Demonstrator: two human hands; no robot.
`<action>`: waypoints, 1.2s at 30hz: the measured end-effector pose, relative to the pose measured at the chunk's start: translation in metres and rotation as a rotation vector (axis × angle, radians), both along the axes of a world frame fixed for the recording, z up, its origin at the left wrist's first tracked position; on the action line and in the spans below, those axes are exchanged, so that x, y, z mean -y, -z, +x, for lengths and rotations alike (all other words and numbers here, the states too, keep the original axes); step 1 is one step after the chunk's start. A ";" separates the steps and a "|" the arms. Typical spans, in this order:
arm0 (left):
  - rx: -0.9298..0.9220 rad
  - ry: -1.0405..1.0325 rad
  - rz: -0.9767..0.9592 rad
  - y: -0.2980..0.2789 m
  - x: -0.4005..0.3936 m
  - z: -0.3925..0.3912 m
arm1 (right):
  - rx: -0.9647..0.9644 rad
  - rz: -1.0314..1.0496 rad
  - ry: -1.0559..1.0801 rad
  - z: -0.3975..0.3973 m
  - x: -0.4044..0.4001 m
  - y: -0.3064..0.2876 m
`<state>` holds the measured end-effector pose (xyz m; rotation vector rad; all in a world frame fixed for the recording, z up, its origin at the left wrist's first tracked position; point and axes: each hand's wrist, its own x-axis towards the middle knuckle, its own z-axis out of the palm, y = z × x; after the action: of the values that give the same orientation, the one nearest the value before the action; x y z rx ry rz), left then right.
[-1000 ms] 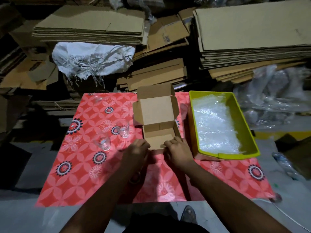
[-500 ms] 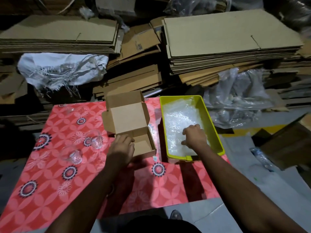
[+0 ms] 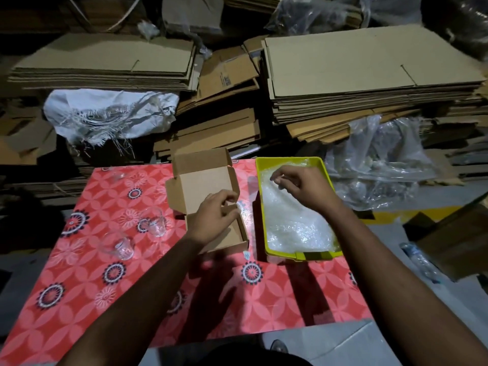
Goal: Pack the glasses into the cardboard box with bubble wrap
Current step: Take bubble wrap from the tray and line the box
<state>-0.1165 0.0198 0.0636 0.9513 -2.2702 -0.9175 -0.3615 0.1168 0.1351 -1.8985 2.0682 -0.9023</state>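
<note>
A small open cardboard box sits on the red patterned cloth, its lid standing up at the back. My left hand hovers over the box with curled fingers that pinch a pale corner of bubble wrap. My right hand is over the yellow tray and pinches the top sheet of bubble wrap near its far end. More bubble wrap fills the tray. Two clear glasses stand left of the box; a third, faint glass is at the cloth's far edge.
Stacks of flattened cardboard rise behind the cloth, with a torn white sack and clear plastic bags. A plastic bottle and a brown carton lie on the floor at right.
My right hand left the box, went into the tray, then moved to its far end and pinched the wrap. My left hand shifted from the box's front edge to above its right side.
</note>
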 end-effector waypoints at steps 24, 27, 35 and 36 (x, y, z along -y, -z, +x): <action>-0.446 -0.111 0.189 -0.135 0.041 0.045 | 0.875 0.137 -0.238 0.072 0.077 -0.123; -0.496 -0.140 0.152 -0.146 0.043 0.050 | 0.935 0.091 -0.246 0.073 0.079 -0.112; -0.562 -0.261 0.363 -0.166 0.059 0.049 | 0.746 -0.009 -0.257 0.088 0.069 -0.095; -0.571 -0.270 0.384 -0.166 0.060 0.049 | 0.739 -0.058 -0.208 0.092 0.069 -0.092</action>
<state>-0.0675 -0.0403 0.2300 0.9652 -1.4803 -1.3253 -0.2692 0.0480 0.2276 -1.4426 1.3931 -1.3526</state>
